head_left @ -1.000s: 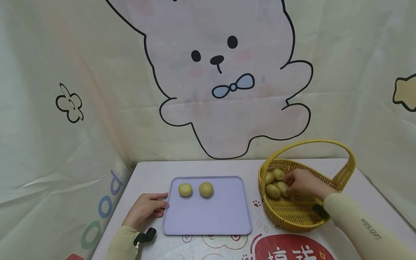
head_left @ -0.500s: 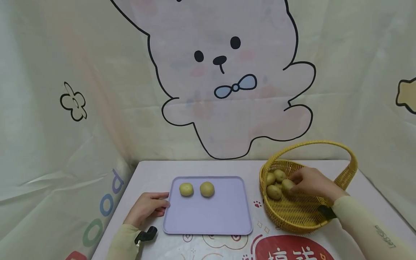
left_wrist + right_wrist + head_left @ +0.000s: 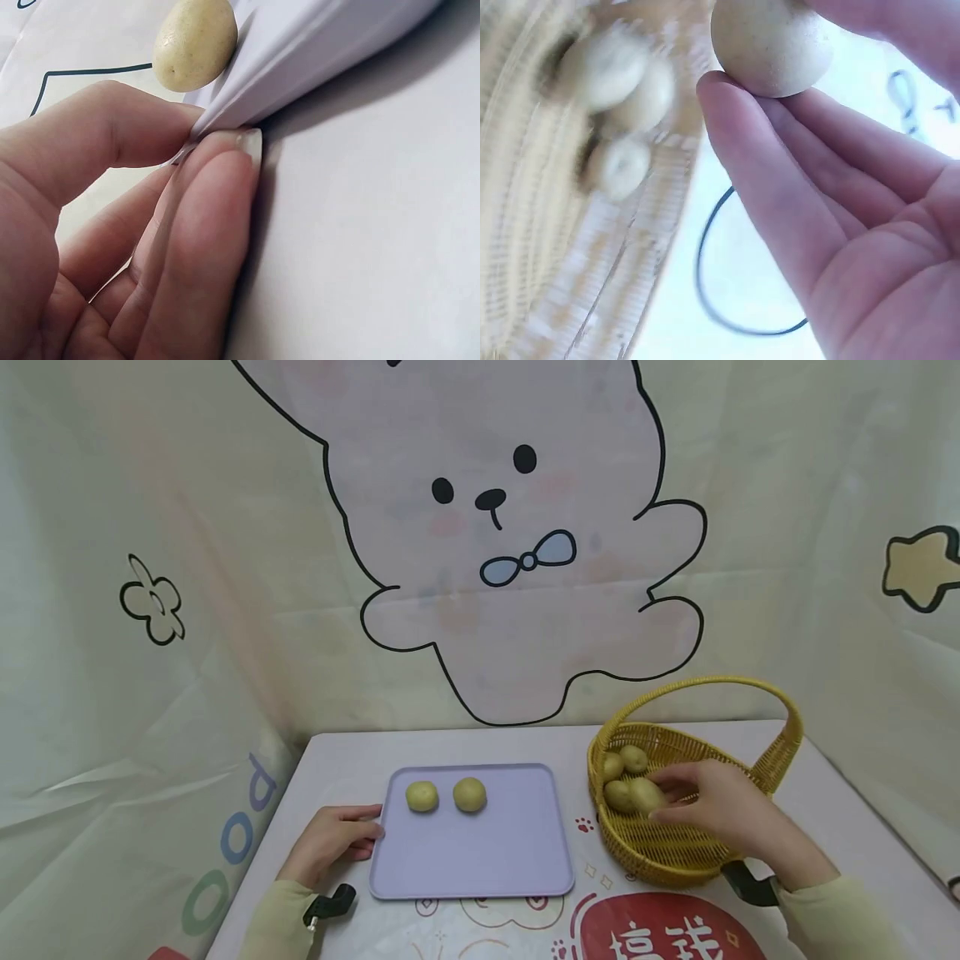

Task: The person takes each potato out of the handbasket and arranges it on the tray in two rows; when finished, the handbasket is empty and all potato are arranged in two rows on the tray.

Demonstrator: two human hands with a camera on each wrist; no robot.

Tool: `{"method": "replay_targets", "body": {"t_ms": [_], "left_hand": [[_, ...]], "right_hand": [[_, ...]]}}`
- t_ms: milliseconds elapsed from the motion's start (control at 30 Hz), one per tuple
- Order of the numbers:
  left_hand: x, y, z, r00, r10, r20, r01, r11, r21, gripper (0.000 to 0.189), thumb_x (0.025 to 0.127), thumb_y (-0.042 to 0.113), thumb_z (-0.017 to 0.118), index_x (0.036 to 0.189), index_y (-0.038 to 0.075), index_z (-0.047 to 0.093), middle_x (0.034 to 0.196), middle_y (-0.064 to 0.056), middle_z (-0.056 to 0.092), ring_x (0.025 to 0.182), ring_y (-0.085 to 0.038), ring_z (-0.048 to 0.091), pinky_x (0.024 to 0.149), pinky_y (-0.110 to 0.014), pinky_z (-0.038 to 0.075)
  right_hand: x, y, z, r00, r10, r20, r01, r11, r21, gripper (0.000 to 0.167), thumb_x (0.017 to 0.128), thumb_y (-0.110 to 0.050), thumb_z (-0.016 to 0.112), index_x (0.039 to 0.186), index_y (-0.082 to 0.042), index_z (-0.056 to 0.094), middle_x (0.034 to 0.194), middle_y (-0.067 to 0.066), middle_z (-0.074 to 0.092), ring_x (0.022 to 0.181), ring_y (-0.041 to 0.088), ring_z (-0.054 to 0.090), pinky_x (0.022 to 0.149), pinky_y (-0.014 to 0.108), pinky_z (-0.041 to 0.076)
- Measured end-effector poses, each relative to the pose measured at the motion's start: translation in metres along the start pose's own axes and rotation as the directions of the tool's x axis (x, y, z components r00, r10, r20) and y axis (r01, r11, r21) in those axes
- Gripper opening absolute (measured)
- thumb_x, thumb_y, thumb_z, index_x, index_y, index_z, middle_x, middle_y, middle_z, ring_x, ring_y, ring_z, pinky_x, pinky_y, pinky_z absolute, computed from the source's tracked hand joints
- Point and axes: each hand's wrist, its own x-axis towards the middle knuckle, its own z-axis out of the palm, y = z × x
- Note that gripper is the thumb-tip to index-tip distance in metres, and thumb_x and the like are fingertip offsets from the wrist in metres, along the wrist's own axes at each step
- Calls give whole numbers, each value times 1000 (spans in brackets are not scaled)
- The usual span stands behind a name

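Observation:
My right hand (image 3: pixel 720 802) pinches a potato (image 3: pixel 769 45) between thumb and fingertips, over the left part of the yellow wicker basket (image 3: pixel 675 856). Three more potatoes lie in that basket, among them one at the back (image 3: pixel 633 759). At the left, my left hand (image 3: pixel 330 842) pinches the edge of a pale purple tray (image 3: pixel 472 860), thumb and fingertips at its rim. Two potatoes rest near the tray's far side, a left one (image 3: pixel 422 796) and a right one (image 3: pixel 469 794). The left wrist view shows one potato (image 3: pixel 196 43) beyond the pinched rim.
The basket's tall arched handle (image 3: pixel 705 683) rises over its far side. A white table cover (image 3: pixel 345 760) with printed red lettering lies under everything. Behind stands a cloth backdrop (image 3: pixel 510 635) with a cartoon animal. A black wrist camera (image 3: pixel 750 883) sits below my right hand.
My right hand has drawn a potato up from among the others and turned, its wrist coming nearer to me. The left hand stays at the tray's edge. The head view has shifted slightly.

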Motion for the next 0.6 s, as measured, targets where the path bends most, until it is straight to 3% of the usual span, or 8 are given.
{"method": "replay_targets", "body": {"t_ms": [167, 300, 600], "left_hand": [[-2, -2, -5, 1000, -7, -9, 7, 1000, -10, 54, 83, 8, 87, 135, 2, 75, 78, -4, 73, 61, -12, 69, 63, -28, 64], [-3, -1, -7, 1000, -3, -2, 3, 1000, -24, 54, 83, 8, 87, 135, 2, 75, 77, -3, 74, 61, -11, 68, 63, -27, 64], [-3, -1, -5, 999, 25, 30, -23, 999, -42, 55, 83, 9, 87, 136, 1, 74, 77, -2, 73, 61, -9, 68, 63, -25, 63]], "right_hand": [[-4, -33, 23, 998, -62, 4, 61, 992, 113, 53, 84, -34, 94, 127, -8, 78, 112, 1, 79, 97, 12, 74, 78, 23, 63], [3, -51, 45, 993, -114, 40, 102, 966, 236, 50, 85, -29, 94, 127, -8, 78, 113, 2, 79, 99, 13, 75, 80, 21, 64], [31, -66, 90, 974, -226, 17, 210, 927, 310, 48, 86, -20, 91, 128, -1, 76, 115, 7, 80, 102, 19, 76, 84, 23, 65]]}}
